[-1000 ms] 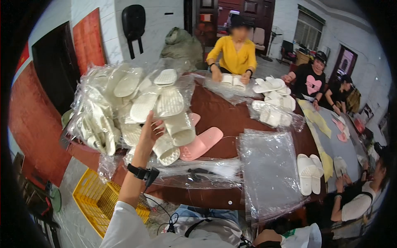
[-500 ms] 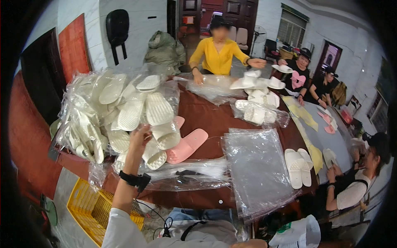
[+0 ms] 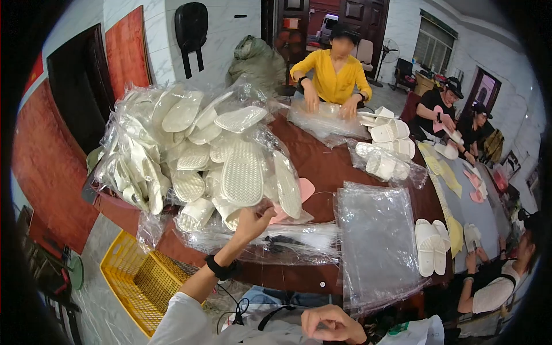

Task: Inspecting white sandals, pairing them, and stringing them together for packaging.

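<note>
My left hand reaches to the near side of a big heap of white slippers in clear plastic bags. Its fingers are closed at the lower edge of the clear bag around the slippers, though the bag film is hard to make out there. Partly covered by that bag, a pink slipper lies on the table beyond my hand. Low in front of my body is my right hand, its fingers loosely bent and apart, with nothing seen in it.
Flat clear bags are stacked on the brown-covered table; a white slipper pair lies to their right. A yellow crate stands below left. A yellow-shirted person works across the table; others sit at the right.
My left hand has moved right and nearer, and bagged slippers have shifted over the pink one. My right hand has come into view. The person opposite has drawn both hands onto a bag.
</note>
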`<move>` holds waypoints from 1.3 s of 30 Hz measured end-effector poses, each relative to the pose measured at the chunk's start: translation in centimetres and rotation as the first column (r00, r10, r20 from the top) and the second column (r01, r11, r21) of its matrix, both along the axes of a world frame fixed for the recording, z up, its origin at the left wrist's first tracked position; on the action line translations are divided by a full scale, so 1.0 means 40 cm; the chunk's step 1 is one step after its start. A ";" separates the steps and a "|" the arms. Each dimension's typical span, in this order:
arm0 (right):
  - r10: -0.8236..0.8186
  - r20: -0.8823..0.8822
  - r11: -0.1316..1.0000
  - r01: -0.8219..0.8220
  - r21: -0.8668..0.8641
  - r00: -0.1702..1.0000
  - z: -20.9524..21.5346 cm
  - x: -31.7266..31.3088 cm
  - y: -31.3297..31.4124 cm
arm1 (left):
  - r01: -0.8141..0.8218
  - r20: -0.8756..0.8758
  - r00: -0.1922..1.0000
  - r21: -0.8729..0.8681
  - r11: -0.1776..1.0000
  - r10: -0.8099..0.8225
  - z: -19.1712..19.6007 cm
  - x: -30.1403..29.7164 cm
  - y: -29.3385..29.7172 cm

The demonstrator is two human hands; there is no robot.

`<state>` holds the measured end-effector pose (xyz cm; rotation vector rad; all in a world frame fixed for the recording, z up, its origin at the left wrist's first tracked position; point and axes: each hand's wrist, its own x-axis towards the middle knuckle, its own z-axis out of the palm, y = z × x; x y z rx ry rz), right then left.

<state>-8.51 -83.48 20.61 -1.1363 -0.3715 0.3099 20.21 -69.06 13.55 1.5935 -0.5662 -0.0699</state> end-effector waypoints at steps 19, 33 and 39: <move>-0.766 0.421 0.251 0.830 -0.499 0.485 -0.224 0.255 -0.014 | 0.059 0.322 0.928 0.367 0.928 -0.186 0.113 -0.168 -0.070; -0.790 0.473 0.154 0.873 -0.463 0.391 -0.237 0.246 -0.033 | 0.192 -0.595 0.761 -0.171 0.966 -0.257 -0.013 -0.174 0.123; -0.693 0.606 0.069 0.873 -0.484 0.391 -0.213 0.258 -0.012 | -0.112 -0.696 0.663 -0.455 0.883 -0.275 0.009 -0.122 0.071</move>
